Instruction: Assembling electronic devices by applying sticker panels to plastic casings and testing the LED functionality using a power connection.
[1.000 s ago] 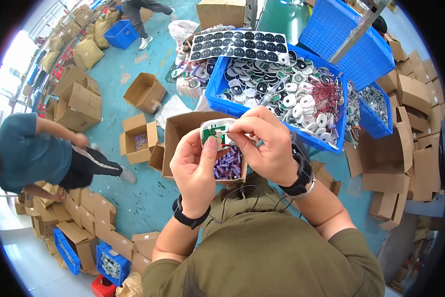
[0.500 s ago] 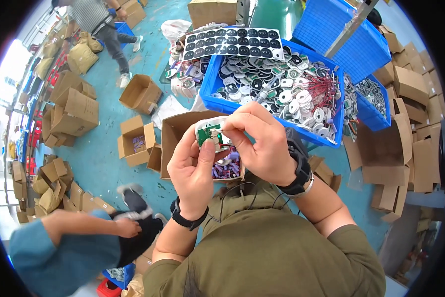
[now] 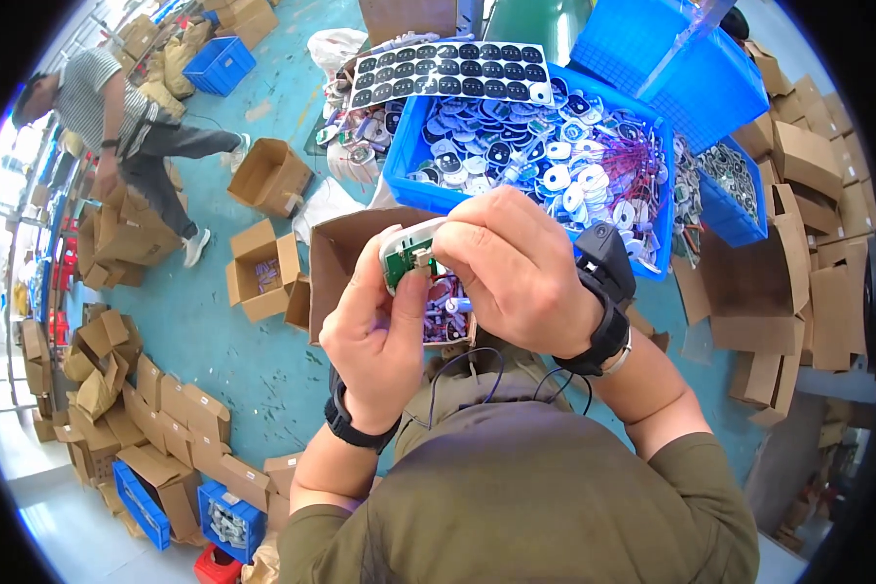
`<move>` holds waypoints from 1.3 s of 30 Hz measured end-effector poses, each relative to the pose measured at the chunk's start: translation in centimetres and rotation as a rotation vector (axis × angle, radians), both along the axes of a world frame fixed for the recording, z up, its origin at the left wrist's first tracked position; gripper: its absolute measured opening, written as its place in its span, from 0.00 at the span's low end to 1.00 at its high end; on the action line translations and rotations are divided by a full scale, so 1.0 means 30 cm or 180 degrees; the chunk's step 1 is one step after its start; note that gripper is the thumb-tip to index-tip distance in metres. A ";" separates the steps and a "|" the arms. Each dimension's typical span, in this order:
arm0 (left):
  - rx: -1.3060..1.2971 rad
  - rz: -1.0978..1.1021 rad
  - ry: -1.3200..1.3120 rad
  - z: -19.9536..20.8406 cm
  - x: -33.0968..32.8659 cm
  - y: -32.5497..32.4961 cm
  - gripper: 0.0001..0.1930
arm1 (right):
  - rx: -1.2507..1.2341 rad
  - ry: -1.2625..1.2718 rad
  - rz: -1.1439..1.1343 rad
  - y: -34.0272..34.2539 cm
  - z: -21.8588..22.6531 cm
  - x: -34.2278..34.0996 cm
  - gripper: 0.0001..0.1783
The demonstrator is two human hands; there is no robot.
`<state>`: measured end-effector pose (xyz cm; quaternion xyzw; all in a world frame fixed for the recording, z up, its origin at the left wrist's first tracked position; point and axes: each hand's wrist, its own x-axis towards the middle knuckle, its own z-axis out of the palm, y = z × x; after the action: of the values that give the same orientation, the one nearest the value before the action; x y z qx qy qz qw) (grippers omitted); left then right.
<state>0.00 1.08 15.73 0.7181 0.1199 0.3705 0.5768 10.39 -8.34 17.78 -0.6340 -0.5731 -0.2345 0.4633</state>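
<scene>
My left hand (image 3: 374, 341) is closed around a small white-cased unit with its green circuit board (image 3: 397, 267) facing up, the thumb pressed on the board's lower part. A small pale connector (image 3: 421, 257) sits on the board. My right hand (image 3: 521, 277) is pinched at the right edge of the unit, its fingertips touching near the connector; what lies between them is hidden. Below both hands stands an open cardboard box (image 3: 345, 238) holding purple cylindrical cells (image 3: 446, 321) with wires, partly covered by my hands.
Beyond my hands, a blue bin (image 3: 413, 195) holds many round white parts and red wires. A sheet of black round stickers (image 3: 447, 73) lies across its far left corner. Cardboard boxes (image 3: 267, 175) stand at left and right. A person (image 3: 131, 117) walks at the far left.
My right hand's fingers have closed in over the unit's right side. The person at lower left has left view; the far-left walker has moved further left and nearer.
</scene>
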 end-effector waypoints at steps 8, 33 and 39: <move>0.0136 -0.0178 0.0000 0.036 0.039 0.007 0.13 | 0.0038 0.0090 -0.0046 0.000 0.006 0.028 0.08; -0.1130 -0.0801 -0.0737 0.108 0.282 0.187 0.11 | -0.0096 0.1241 -0.1523 -0.255 -0.348 0.154 0.16; -0.1241 -0.0677 -0.0583 0.068 0.312 0.214 0.11 | -0.0124 0.0534 -0.1804 -0.359 -0.316 0.218 0.21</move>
<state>9.36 7.49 17.77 0.5652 0.0600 0.3410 0.7488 16.94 -19.11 8.29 -0.7947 -0.3372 -0.2903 0.4129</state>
